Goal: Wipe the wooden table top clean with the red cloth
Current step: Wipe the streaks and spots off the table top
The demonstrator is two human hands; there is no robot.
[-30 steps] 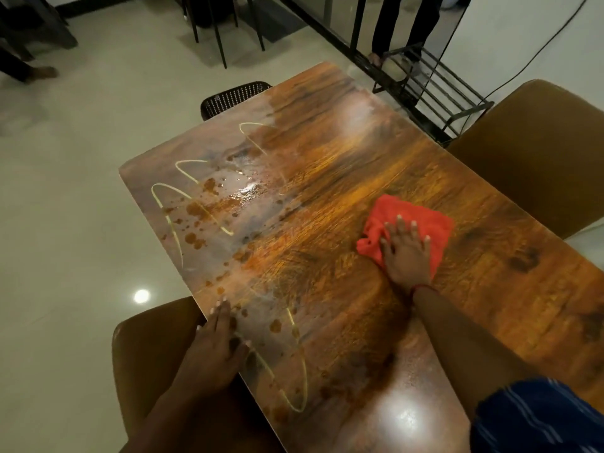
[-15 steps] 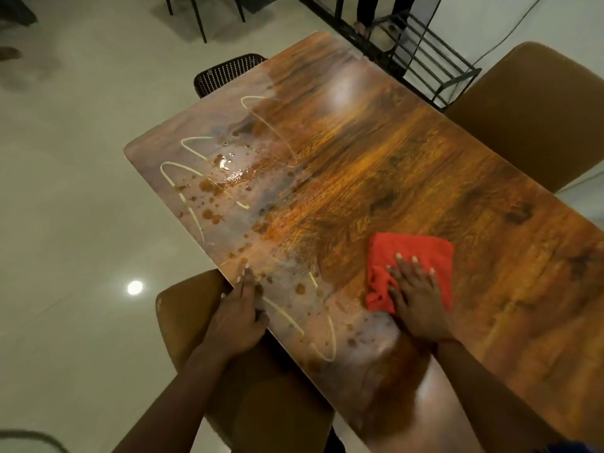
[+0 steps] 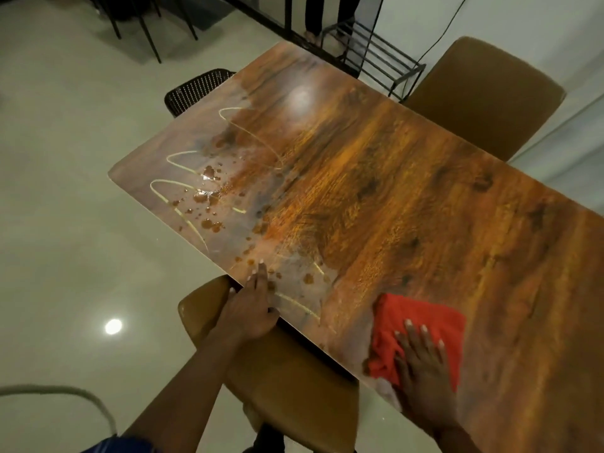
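Observation:
The wooden table top [image 3: 385, 191] runs from upper left to lower right. Its left part carries brown spatters [image 3: 209, 197] and pale yellow squiggle lines [image 3: 183, 188]. The red cloth [image 3: 421, 325] lies crumpled near the table's near edge. My right hand [image 3: 421, 367] presses flat on the cloth, fingers spread over it. My left hand [image 3: 251, 305] rests on the near edge of the table, fingers on the top next to a yellow streak, holding nothing.
A tan chair [image 3: 287, 380] stands under the near edge below my left hand. Another tan chair [image 3: 483, 96] is at the far side, a black mesh chair [image 3: 196, 89] at the far left end. A black metal rack [image 3: 376, 57] and a person's legs [image 3: 327, 14] stand beyond the table.
My right hand has dragged the red cloth toward me, down to the near edge of the table. My left hand has stayed on the near edge, and the view has shifted.

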